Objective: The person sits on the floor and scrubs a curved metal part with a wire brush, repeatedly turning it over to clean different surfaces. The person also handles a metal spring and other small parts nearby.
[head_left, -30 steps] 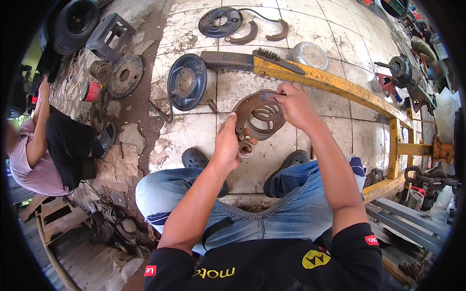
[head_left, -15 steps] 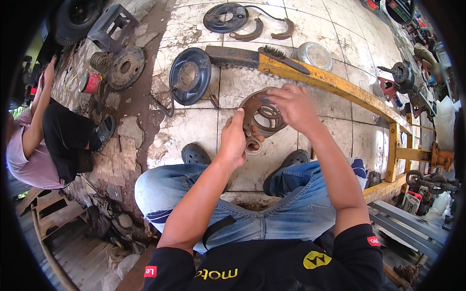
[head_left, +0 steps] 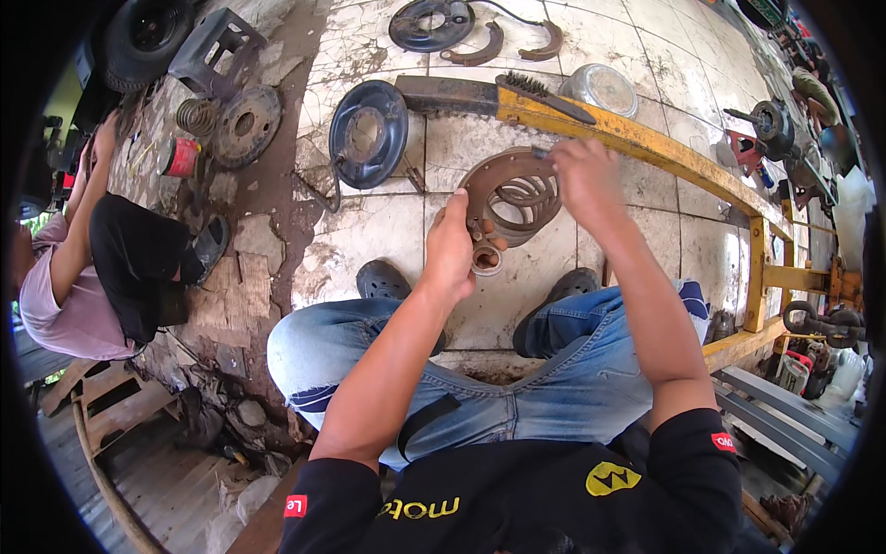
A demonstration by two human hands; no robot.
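Observation:
My left hand (head_left: 452, 245) is closed round the lower end of a rusty brown, curved brake shoe (head_left: 484, 180), held up above the floor between my feet. By those fingers is a short round metal tube end (head_left: 486, 259); whether it belongs to the shoe I cannot tell. At the shoe's upper tip, my right hand (head_left: 588, 180) is closed and slightly blurred. A small dark grey piece (head_left: 541, 153) pokes from its fingers, its kind not clear. Behind the shoe shows a rusty coil spring (head_left: 528, 205), partly covered by it.
A yellow metal frame (head_left: 637, 138) crosses beyond my hands, a wire brush (head_left: 544, 97) lying on it. Dark backing plates (head_left: 369, 134), two more brake shoes (head_left: 478, 46) and a round clear container (head_left: 602, 90) lie farther off. Another person (head_left: 78, 286) sits at the left.
My right hand has moved slightly right, towards the shoe's upper tip, uncovering more of the coil spring. The left hand keeps its hold on the brake shoe. The whole view has shifted a little.

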